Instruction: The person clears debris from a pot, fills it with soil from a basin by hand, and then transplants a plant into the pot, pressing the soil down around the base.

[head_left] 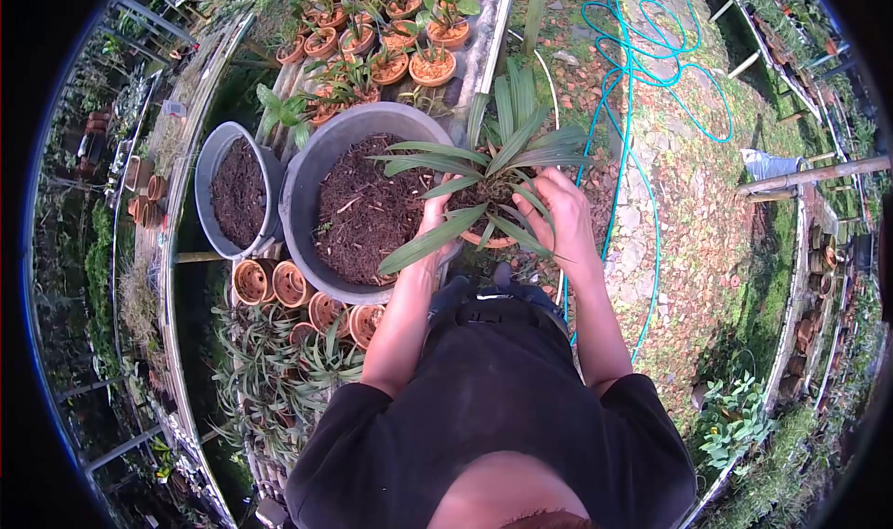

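A leafy plant [510,152] with long, strap-like green leaves stands in a terracotta pot [491,242], directly in front of my body. My left hand [435,215] grips the plant's left side near the pot rim, its fingers partly covered by leaves. On the opposite side, my right hand [564,211] has its fingers bent in against the plant's base, among the lower leaves. Just left of the plant is a large grey tub [299,215] of dark, chunky potting mix [367,213].
A smaller grey bucket [204,194] of dark mix stands farther left. Potted plants [433,66] fill the bench behind. Empty terracotta pots [292,284] lie below the tub, beside strappy plants [270,371]. A turquoise hose [625,73] is looped over the leaf-strewn path [679,222] at right.
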Action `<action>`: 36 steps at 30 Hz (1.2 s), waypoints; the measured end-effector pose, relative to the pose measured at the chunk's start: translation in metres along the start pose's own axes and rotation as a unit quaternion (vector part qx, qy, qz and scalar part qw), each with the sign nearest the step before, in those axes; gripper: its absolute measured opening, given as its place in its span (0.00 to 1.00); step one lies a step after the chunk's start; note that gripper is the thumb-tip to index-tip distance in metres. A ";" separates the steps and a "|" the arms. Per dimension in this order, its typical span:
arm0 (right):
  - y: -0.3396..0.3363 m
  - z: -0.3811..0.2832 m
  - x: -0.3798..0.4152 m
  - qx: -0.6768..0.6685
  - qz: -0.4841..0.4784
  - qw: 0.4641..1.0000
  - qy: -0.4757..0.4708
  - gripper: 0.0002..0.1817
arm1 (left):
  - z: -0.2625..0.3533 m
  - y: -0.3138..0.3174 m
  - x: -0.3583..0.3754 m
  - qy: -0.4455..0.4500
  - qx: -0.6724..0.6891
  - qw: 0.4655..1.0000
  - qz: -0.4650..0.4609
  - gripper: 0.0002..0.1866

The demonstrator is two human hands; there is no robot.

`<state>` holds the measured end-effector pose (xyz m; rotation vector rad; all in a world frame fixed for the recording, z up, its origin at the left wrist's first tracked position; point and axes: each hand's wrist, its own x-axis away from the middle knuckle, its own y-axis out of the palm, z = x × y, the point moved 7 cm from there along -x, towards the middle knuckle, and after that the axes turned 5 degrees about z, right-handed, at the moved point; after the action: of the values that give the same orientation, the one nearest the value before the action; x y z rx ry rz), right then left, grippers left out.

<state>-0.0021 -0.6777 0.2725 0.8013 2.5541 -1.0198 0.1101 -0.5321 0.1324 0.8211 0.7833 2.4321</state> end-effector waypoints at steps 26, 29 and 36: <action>-0.032 0.030 0.003 0.073 0.131 0.985 0.081 0.07 | -0.008 -0.007 -0.002 -0.016 0.051 0.998 0.016 0.20; -0.020 0.019 -0.001 -0.054 0.057 0.996 0.042 0.09 | -0.005 0.004 0.001 -0.004 0.020 1.000 0.004 0.20; -0.010 0.011 -0.004 0.053 0.048 0.997 -0.015 0.11 | -0.014 0.003 -0.002 -0.022 0.017 0.999 0.019 0.20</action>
<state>-0.0047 -0.6927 0.2722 0.9210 2.4280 -1.1366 0.1014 -0.5402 0.1245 0.9070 0.8020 2.4306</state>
